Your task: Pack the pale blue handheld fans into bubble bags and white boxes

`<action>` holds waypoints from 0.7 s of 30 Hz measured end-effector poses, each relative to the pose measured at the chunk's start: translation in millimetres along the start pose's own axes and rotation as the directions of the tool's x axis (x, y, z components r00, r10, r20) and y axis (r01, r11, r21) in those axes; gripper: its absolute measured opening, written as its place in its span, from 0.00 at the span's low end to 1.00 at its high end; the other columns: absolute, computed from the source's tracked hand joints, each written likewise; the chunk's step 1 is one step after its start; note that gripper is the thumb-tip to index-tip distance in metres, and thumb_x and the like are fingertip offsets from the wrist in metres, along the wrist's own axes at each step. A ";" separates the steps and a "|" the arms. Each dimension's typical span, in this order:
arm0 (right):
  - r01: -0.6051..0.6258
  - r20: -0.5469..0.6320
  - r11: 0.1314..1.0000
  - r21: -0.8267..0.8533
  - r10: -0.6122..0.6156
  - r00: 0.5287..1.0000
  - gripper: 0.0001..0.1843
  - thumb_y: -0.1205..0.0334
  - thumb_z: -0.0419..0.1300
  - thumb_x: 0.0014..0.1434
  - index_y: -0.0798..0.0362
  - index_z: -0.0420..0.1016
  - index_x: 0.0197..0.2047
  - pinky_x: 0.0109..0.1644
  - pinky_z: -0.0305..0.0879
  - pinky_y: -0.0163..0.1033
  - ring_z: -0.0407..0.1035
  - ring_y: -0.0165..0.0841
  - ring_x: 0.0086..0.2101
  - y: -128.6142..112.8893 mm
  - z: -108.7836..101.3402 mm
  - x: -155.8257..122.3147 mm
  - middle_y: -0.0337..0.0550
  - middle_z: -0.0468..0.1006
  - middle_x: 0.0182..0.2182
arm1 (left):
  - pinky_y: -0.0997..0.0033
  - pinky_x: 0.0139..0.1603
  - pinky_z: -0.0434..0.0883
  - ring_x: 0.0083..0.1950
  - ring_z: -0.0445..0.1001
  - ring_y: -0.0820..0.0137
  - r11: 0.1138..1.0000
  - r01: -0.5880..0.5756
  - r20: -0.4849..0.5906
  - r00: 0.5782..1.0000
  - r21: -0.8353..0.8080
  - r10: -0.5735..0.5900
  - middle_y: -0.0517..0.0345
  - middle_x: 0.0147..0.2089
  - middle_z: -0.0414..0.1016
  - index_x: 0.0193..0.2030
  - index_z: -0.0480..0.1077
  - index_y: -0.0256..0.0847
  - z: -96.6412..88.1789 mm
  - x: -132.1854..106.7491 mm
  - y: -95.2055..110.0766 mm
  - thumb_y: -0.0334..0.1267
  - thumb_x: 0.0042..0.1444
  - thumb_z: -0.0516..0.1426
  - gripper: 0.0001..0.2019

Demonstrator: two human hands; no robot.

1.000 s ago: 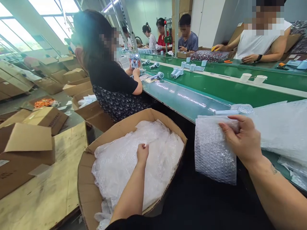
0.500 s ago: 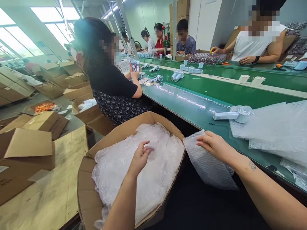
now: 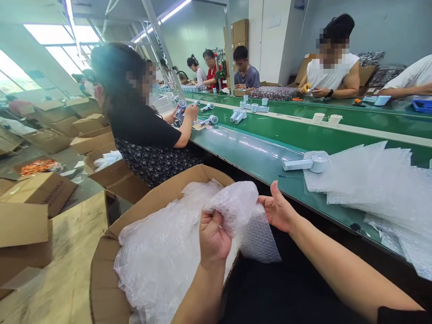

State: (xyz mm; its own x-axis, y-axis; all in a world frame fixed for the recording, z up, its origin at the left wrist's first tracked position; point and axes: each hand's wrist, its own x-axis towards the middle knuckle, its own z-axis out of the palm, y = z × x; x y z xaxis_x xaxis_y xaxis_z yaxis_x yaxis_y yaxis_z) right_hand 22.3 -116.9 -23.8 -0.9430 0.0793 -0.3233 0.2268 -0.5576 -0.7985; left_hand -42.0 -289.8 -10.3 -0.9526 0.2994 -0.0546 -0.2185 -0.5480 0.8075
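Over the edge of the carton, a bubble-wrap bag [image 3: 238,202] is pinched in my left hand [image 3: 214,236]. It bulges at the top, and its flat lower part hangs down to the right. My right hand [image 3: 279,209] is spread with the thumb up, its fingertips at the bag's right edge, partly hidden behind it. A big pile of clear bubble-wrap bags [image 3: 162,252] fills the cardboard carton [image 3: 108,270] below my left arm. On the bench to the right, a pale blue handheld fan [image 3: 319,162] lies at the edge of fanned-out bubble-wrap bags [image 3: 371,175].
The green conveyor bench [image 3: 249,146] runs diagonally, with more fans [image 3: 239,116] and two white cups [image 3: 335,119] on it. A co-worker in black [image 3: 141,121] sits ahead at left, handling fans. Other people work across the bench. Open cardboard boxes [image 3: 23,225] stand at left.
The bubble-wrap bag has passed from my right hand to my left and now bulges. My right hand has opened. The view has turned slightly right.
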 end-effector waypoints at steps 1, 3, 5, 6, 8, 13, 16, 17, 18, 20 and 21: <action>0.027 -0.080 0.999 0.024 -0.025 0.996 0.40 0.23 0.54 0.46 0.57 0.75 0.34 0.36 0.68 0.43 0.72 0.39 0.30 0.9 0.1 2.7 0.48 0.77 0.27 | 0.65 0.50 0.72 0.43 0.76 0.69 0.998 0.051 0.009 0.999 -0.021 -0.051 0.63 0.37 0.79 0.35 0.72 0.47 -2.7 -7.9 -9.7 0.46 0.40 0.69 0.16; 0.119 -0.254 0.993 -0.012 -0.118 0.960 0.31 0.34 0.67 0.41 0.57 0.75 0.32 0.34 0.66 0.41 0.70 0.37 0.28 0.8 -4.4 9.7 0.46 0.76 0.25 | 0.65 0.46 0.73 0.41 0.77 0.68 0.990 0.141 0.068 0.988 -0.018 -0.139 0.62 0.36 0.79 0.34 0.73 0.46 -14.6 -23.7 -20.3 0.44 0.41 0.69 0.14; 0.229 -0.332 0.963 -0.145 -0.265 0.905 0.28 0.39 0.69 0.43 0.56 0.74 0.33 0.35 0.65 0.40 0.69 0.35 0.28 -1.9 -12.2 14.8 0.44 0.76 0.26 | 0.64 0.43 0.73 0.39 0.77 0.66 0.956 0.261 0.270 0.919 0.132 -0.288 0.59 0.33 0.78 0.34 0.75 0.45 -31.4 -32.9 -18.1 0.42 0.44 0.68 0.11; 0.275 -0.315 0.926 -0.257 -0.350 0.882 0.27 0.38 0.66 0.46 0.56 0.74 0.34 0.36 0.65 0.40 0.68 0.35 0.29 -4.3 -15.6 15.3 0.43 0.76 0.28 | 0.63 0.41 0.73 0.38 0.78 0.64 0.918 0.306 0.391 0.835 0.253 -0.386 0.56 0.33 0.79 0.34 0.76 0.44 -39.1 -32.9 -13.0 0.43 0.44 0.68 0.11; 0.352 -0.166 0.767 -0.537 -0.504 0.848 0.24 0.39 0.60 0.54 0.55 0.74 0.34 0.40 0.64 0.40 0.67 0.35 0.33 -10.5 -17.7 11.8 0.43 0.75 0.31 | 0.63 0.36 0.72 0.34 0.77 0.62 0.858 0.298 0.474 0.734 0.418 -0.486 0.50 0.31 0.78 0.33 0.77 0.40 -47.2 -22.4 0.8 0.47 0.43 0.68 0.14; 0.550 0.392 0.276 -0.788 -0.465 0.794 0.17 0.53 0.49 0.67 0.53 0.73 0.35 0.46 0.62 0.39 0.66 0.34 0.39 -23.2 4.1 -4.6 0.45 0.71 0.36 | 0.73 0.28 0.66 0.29 0.72 0.71 0.911 0.048 0.125 0.986 0.409 -0.108 0.55 0.29 0.75 0.33 0.76 0.37 -13.3 29.4 18.9 0.55 0.45 0.65 0.20; 0.563 0.442 0.206 -0.801 -0.431 0.787 0.15 0.57 0.49 0.67 0.53 0.72 0.36 0.44 0.62 0.38 0.65 0.33 0.38 -23.0 7.6 -4.0 0.45 0.70 0.35 | 0.68 0.42 0.70 0.39 0.74 0.66 0.811 -0.159 0.375 0.923 0.563 -0.080 0.53 0.35 0.77 0.33 0.78 0.38 11.8 43.2 12.5 0.48 0.44 0.67 0.15; 0.522 0.393 0.205 -0.828 -0.453 0.800 0.15 0.56 0.49 0.66 0.53 0.72 0.34 0.43 0.62 0.38 0.65 0.33 0.37 -22.1 3.3 -2.0 0.44 0.70 0.34 | 0.67 0.46 0.69 0.42 0.74 0.66 0.795 -0.237 0.416 0.909 0.558 -0.021 0.53 0.37 0.77 0.31 0.78 0.39 15.7 44.0 9.8 0.46 0.46 0.66 0.12; 0.454 0.303 0.223 -0.862 -0.491 0.817 0.16 0.56 0.49 0.65 0.54 0.71 0.31 0.41 0.62 0.39 0.65 0.33 0.35 -21.0 -3.4 0.1 0.44 0.69 0.33 | 0.66 0.48 0.68 0.43 0.73 0.66 0.798 -0.296 0.408 0.910 0.524 0.070 0.53 0.38 0.76 0.30 0.78 0.39 17.1 43.5 7.4 0.45 0.48 0.66 0.11; 0.263 0.035 0.338 -0.904 -0.554 0.832 0.18 0.52 0.51 0.62 0.53 0.69 0.26 0.37 0.60 0.39 0.63 0.33 0.32 -18.6 -19.9 2.8 0.42 0.68 0.28 | 0.65 0.49 0.68 0.42 0.73 0.67 0.842 -0.332 0.288 0.931 0.424 0.223 0.54 0.36 0.76 0.30 0.76 0.40 15.1 41.2 3.9 0.47 0.51 0.63 0.12; 0.181 -0.093 0.421 -0.889 -0.553 0.828 0.19 0.50 0.51 0.61 0.53 0.68 0.26 0.35 0.60 0.38 0.62 0.33 0.30 -17.5 -27.5 2.6 0.41 0.67 0.26 | 0.65 0.49 0.69 0.42 0.73 0.68 0.863 -0.322 0.222 0.942 0.389 0.252 0.54 0.36 0.76 0.31 0.75 0.40 13.1 40.0 2.6 0.49 0.53 0.61 0.13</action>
State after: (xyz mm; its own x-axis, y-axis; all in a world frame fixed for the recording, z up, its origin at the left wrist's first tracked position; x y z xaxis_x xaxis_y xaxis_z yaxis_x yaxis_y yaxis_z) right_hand 22.6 -84.2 -24.7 -0.8838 0.4504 0.1265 0.1410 0.5143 -0.8459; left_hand -77.9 -269.0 -2.7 -0.9054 0.3171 0.2822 0.2008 -0.2658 0.9429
